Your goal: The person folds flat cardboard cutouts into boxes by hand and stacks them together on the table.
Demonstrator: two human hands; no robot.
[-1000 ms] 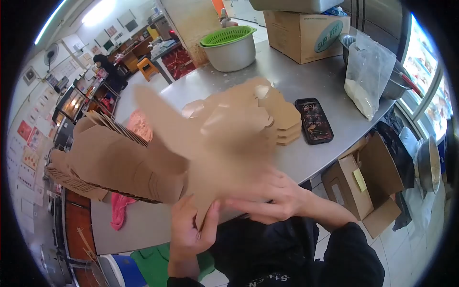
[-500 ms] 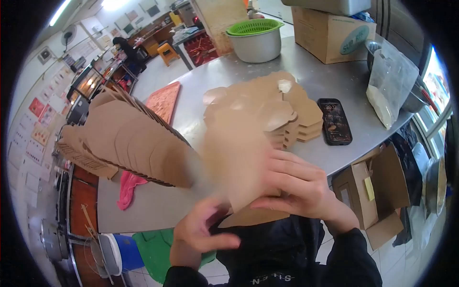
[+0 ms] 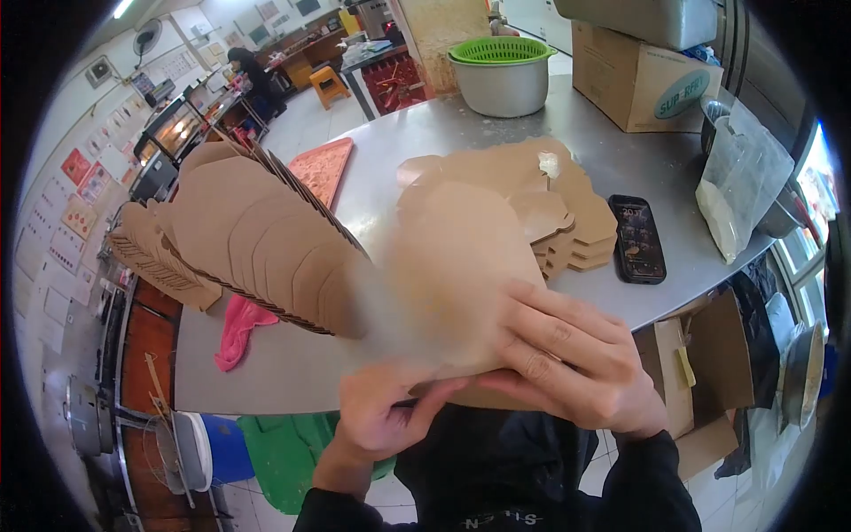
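Close in front of me, a brown cardboard piece [image 3: 461, 275] is held between my two hands; a blur over the middle of the view hides its outline. My left hand [image 3: 390, 403] pinches its lower left edge, thumb pointing inward. Fingers bent, my right hand [image 3: 576, 355] grips the lower right side. Beyond the piece lies a pile of flat die-cut cardboard sheets [image 3: 576, 208] with notched edges. To the left leans a nested stack of shaped cardboard [image 3: 257, 230], with its rounded flaps overlapping.
On the metal table [image 3: 372, 168] are a phone [image 3: 638, 239], a red tray [image 3: 322, 168], a pink cloth [image 3: 238, 328] and a pot with a green strainer [image 3: 501, 75]. A carton [image 3: 634, 75] and a bag of white powder [image 3: 736, 186] stand right. An open box [image 3: 700, 372] sits below.
My left hand has closed from an open pose onto the cardboard's lower edge. The right hand keeps its grip, and the view has shifted slightly.
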